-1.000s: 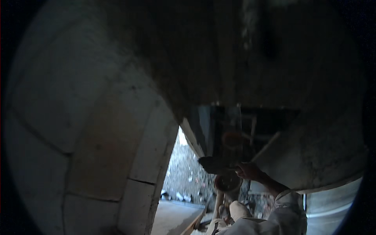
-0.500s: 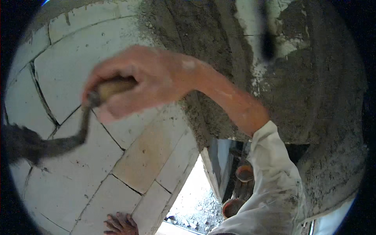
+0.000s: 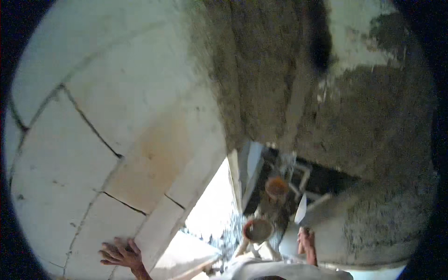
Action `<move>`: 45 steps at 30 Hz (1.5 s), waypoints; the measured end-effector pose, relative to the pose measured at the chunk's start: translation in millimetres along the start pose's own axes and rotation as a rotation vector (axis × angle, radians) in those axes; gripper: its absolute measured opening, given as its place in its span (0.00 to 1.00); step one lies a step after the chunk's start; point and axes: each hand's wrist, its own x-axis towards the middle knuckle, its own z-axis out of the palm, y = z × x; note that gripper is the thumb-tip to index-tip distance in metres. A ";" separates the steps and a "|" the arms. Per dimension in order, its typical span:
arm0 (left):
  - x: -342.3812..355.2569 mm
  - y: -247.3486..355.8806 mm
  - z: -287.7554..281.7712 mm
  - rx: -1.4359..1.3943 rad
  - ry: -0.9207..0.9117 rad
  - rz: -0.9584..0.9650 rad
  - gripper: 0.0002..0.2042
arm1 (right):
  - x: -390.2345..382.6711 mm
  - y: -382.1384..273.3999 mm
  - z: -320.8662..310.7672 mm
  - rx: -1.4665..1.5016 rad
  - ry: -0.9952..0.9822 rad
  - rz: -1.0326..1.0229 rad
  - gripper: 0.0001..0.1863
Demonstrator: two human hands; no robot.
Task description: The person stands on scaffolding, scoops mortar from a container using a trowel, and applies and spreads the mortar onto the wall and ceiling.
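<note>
My left hand (image 3: 122, 254) rests with fingers spread on the pale block wall (image 3: 56, 144), at the lower left. Lower and to the right, my right hand (image 3: 306, 245) is closed around the handle of a trowel (image 3: 301, 210). Its narrow blade points up and away from me and looks bright; whether mortar sits on it, I cannot tell. Grey wet-looking mortar (image 3: 261, 88) covers the wall's right part, meeting the bare blocks along a rough edge. Motion blurs the picture.
Below stand two buckets with orange-brown rims, a nearer one (image 3: 244, 229) and a farther one (image 3: 267, 187). A bright opening (image 3: 210, 200) lies beside the block edge. Rubble shows beyond it. A dark, out-of-focus shape (image 3: 320, 42) hangs at the top.
My right hand has swung from the upper left, in front of the blocks, down to the lower right with the trowel. My left hand stays on the wall. The view has shifted.
</note>
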 end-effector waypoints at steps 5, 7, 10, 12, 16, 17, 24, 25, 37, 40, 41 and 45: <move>18.6 35.5 1.9 -0.096 0.076 -0.127 0.25 | -78.1 133.5 -63.0 -0.662 -0.211 0.067 0.18; 34.7 63.5 -38.0 -0.623 -0.057 -0.274 0.25 | -86.9 94.4 -23.6 -0.659 -0.338 0.313 0.16; 61.1 114.4 -80.9 -1.256 -0.200 -0.463 0.23 | -66.8 120.8 -21.8 -0.616 -0.347 0.327 0.21; 65.6 117.1 -102.7 -1.348 -0.162 -0.352 0.22 | -58.8 127.4 -24.4 -0.475 -0.382 0.283 0.17; 65.9 85.9 -123.0 -1.405 -0.132 -0.270 0.22 | -54.4 85.9 5.2 -0.986 -0.367 0.126 0.20; 71.0 80.4 -126.0 -1.434 -0.109 -0.266 0.22 | -50.8 92.9 -10.7 -1.077 -0.379 0.011 0.20; 100.9 10.5 -127.6 -1.524 0.113 -0.246 0.21 | -52.2 76.0 -16.6 -1.210 -0.439 0.021 0.23; 104.3 4.2 -126.9 -1.537 0.134 -0.247 0.21 | -53.4 71.6 -14.0 -1.217 -0.445 0.027 0.23; 49.5 104.5 -131.8 -1.843 -1.097 0.161 0.20 | -30.1 93.8 14.5 -1.226 -0.385 0.054 0.21; -4.8 162.3 -86.6 -1.398 -1.348 0.228 0.21 | -20.7 118.7 -0.1 -1.314 -0.378 0.054 0.19; -23.7 173.5 -73.0 -1.146 -1.334 0.322 0.23 | -14.0 122.1 20.2 -1.328 -0.393 0.029 0.21; -256.2 183.1 -46.8 -1.258 -2.040 -0.296 0.29 | 51.7 171.2 76.9 -1.449 -0.364 0.041 0.22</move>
